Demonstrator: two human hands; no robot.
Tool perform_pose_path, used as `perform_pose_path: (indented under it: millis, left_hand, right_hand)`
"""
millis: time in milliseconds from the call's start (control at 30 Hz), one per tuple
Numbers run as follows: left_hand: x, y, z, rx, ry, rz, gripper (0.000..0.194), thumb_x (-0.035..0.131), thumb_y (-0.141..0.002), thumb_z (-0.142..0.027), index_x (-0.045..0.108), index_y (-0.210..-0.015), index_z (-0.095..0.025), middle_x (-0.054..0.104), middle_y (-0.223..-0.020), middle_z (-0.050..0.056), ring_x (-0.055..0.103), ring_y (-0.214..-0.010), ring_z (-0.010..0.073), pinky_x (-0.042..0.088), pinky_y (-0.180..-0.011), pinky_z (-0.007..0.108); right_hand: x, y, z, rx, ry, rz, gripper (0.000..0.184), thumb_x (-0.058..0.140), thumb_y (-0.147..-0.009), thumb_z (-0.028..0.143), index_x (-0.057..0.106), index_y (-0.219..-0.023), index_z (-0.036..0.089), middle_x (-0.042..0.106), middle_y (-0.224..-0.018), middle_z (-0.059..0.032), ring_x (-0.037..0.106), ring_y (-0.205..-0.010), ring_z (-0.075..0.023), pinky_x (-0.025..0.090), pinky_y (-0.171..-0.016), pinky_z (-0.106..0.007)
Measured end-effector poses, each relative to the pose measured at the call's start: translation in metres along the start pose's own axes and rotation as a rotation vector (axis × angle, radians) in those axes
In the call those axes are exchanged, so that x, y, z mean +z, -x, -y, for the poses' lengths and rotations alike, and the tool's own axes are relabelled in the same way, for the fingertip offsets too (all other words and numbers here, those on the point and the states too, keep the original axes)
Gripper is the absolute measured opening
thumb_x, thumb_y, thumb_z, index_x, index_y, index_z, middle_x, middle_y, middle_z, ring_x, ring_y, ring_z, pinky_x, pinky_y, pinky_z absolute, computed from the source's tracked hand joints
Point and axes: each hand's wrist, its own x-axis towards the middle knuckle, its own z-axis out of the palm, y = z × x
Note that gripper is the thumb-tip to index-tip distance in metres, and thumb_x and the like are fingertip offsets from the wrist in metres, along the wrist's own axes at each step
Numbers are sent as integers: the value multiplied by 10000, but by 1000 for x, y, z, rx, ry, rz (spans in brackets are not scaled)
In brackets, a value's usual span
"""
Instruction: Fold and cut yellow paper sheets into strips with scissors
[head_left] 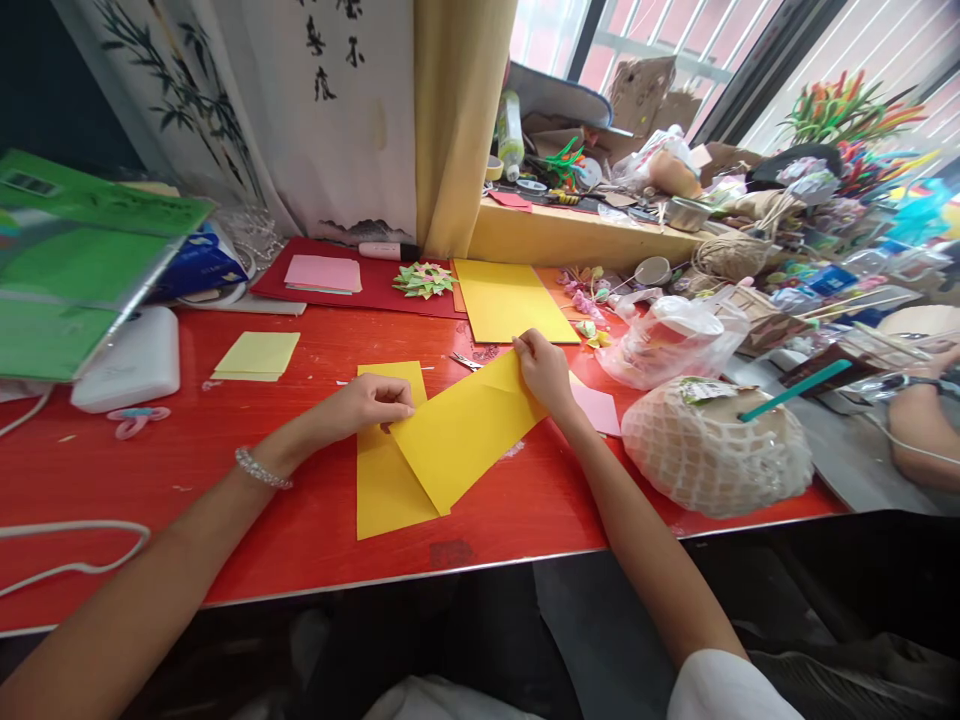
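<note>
A sheet of yellow paper point(471, 425) is held tilted above the red table, its lower corner reaching down near the tabletop. My left hand point(379, 402) pinches its left corner, and my right hand point(541, 372) grips its upper right edge. Beneath it, partly covered, another yellow paper piece point(386, 495) lies flat on the table. Behind the held sheet, small scissors point(466, 361) rest on the tabletop, mostly hidden. Some pink paper point(598, 408) shows beside my right wrist.
Yellow sheets point(517, 300), a folded-paper star point(424, 280) and pink notes point(323, 273) lie at the back. Pale yellow notes point(257, 356) sit left. A netted coconut point(716, 450) with a straw stands right, by a plastic bag point(675, 340). Another person's arm point(926, 430) is far right.
</note>
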Motion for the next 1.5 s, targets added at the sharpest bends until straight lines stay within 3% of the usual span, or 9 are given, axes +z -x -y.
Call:
perform_pose_path:
  millis: [267,433,600,733,933,1033,1200,1367,1500]
  left_hand:
    - [-20,7,5,31,72,93,188,590,-696,-256,510,-551,-166,472,-509,-28,422,-512,90,318,-504,226]
    - [-28,9,14,129,330,243,173,569,-618,-202,516,-457,-167,435,-416,6,376,-451,105,275,-460,262]
    - [-19,5,10,142,413,-43,145,592,-702,-251,582,-584,-166,488,-531,1,434,-523,104,333,-517,246]
    - [-1,-5,9,5,186,-243,203,596,-787,-362,652,-812,-169,533,-656,-10,434,-564,92,341,-539,226]
    - [29,-13,8,80,-37,-210,323,530,-822,-464,651,-930,-185,656,-971,39,570,-877,177,426,-756,273]
    - [36,-11,6,89,-102,-216,320,484,-850,-453,644,-863,-177,650,-868,31,573,-819,177,426,-716,272]
    - [39,-7,5,57,-136,-231,267,483,-847,-397,594,-753,-174,591,-758,-2,534,-734,150,394,-651,245]
    - [43,-7,2,0,-53,-212,225,501,-807,-343,472,-658,-177,454,-637,-42,427,-614,108,336,-562,224]
    - [44,-4,-2,-38,25,-178,213,513,-773,-335,459,-642,-176,432,-630,-40,418,-603,107,334,-541,221]
  right_hand:
    - [4,2,-1,31,-37,52,216,402,-901,356,477,-745,228,585,-701,-31,520,-672,-198,288,-584,-269]
    - [8,3,-7,35,-53,91,200,405,-879,328,454,-714,228,546,-655,-16,488,-642,-185,283,-581,-270]
    - [6,4,2,21,-318,150,242,465,-844,400,500,-701,207,518,-647,9,459,-637,-149,313,-590,-258]
    - [2,13,27,49,-610,351,316,487,-829,502,528,-735,202,498,-676,19,448,-630,-128,333,-574,-248]
    - [1,35,62,87,-701,551,368,556,-786,543,505,-667,198,460,-622,28,431,-574,-114,324,-536,-249]
    - [8,46,72,81,-723,603,388,562,-773,562,500,-659,196,463,-618,26,426,-578,-115,316,-526,-249]
    - [14,57,78,128,-759,610,367,550,-789,537,467,-667,201,429,-612,40,390,-559,-106,291,-513,-246]
    - [15,55,74,-10,-630,481,287,488,-855,396,430,-648,205,416,-606,36,374,-587,-117,289,-549,-252]
    - [12,47,68,-23,-536,397,270,470,-864,393,437,-666,213,444,-619,23,411,-610,-137,301,-568,-257]
